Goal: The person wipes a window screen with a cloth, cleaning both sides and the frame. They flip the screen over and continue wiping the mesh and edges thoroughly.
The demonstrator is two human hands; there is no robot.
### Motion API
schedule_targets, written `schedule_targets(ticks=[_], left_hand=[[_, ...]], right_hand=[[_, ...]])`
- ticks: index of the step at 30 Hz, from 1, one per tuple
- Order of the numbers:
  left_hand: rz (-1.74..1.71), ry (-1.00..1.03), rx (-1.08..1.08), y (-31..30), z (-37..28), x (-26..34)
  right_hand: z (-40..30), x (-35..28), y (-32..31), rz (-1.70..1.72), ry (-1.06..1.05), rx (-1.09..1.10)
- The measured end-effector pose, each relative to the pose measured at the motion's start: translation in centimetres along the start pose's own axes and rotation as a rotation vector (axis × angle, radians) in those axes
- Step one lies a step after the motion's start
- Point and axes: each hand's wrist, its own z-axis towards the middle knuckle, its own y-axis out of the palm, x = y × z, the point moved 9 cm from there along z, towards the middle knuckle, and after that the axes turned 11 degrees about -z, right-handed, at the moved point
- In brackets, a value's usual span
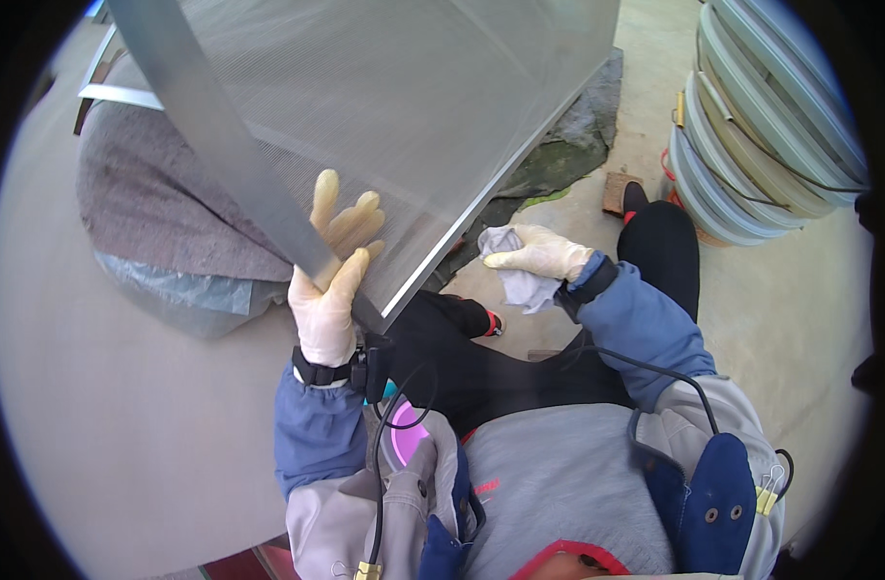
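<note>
A mesh window screen (428, 109) in a metal frame (217, 138) leans across the upper middle of the view. My left hand (323, 312), in a pale thin glove, grips the frame near its closest corner. Its thumb lies on the near side, and the other fingers show through the mesh from behind. To the right of the screen, my gloved right hand (548, 250) holds a crumpled whitish cloth (533, 290) between thumb and fingers, apart from the mesh. The far end of the screen runs out of view.
Stacked pails (754, 152) with wire handles stand at the right. A rounded bundle under a grey-brown cloth (167, 188) sits left of the screen. Dark slabs or sheeting (577, 141) and a brick (621, 190) lie on the concrete floor. A pink basin (411, 435) shows by my left arm.
</note>
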Motion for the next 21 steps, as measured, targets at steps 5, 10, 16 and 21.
schedule_targets(ticks=[5,10,16,21], left_hand=[[-0.094,0.008,0.003,-1.1,0.2,-0.6],[-0.096,0.094,0.026,-1.3,0.4,-0.6],[-0.205,0.135,-0.023,-1.2,0.0,-0.9],[-0.301,0.085,-0.015,-1.7,-1.1,-1.7]], right_hand=[[-1.4,-3.6,1.2,0.106,-0.069,-0.115],[-3.5,-9.5,0.8,0.353,-0.349,-0.047],[-6.8,-17.6,0.0,0.235,-0.805,0.261],[-7.3,-24.2,0.8,-0.4,-0.987,0.523]])
